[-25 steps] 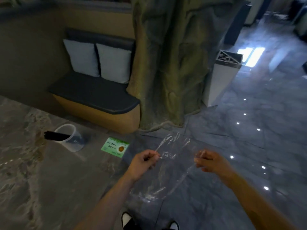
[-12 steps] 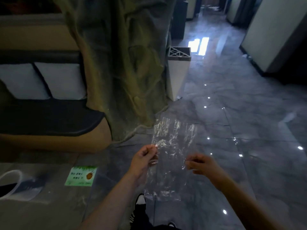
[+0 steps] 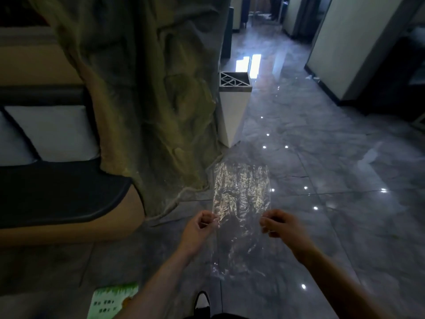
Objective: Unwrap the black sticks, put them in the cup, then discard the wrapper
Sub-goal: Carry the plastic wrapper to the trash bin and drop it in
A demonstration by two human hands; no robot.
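A clear, crinkled plastic wrapper (image 3: 241, 194) hangs stretched in front of me, empty of sticks. My left hand (image 3: 199, 229) pinches its left edge and my right hand (image 3: 279, 223) pinches its right edge, both at about chest height over the floor. The cup and the black sticks are out of view.
A white bin (image 3: 232, 107) with a lattice top stands ahead beside a rough rock-like pillar (image 3: 149, 88). A dark bench (image 3: 57, 194) with white cushions is at the left. A green label (image 3: 112, 300) lies on the stone counter at the bottom left. Glossy grey floor tiles (image 3: 333, 180) stretch ahead.
My view has swung right and forward: the cup with the black sticks has left the frame, the white bin is nearer and more central. Both hands still hold the wrapper, now raised flatter.
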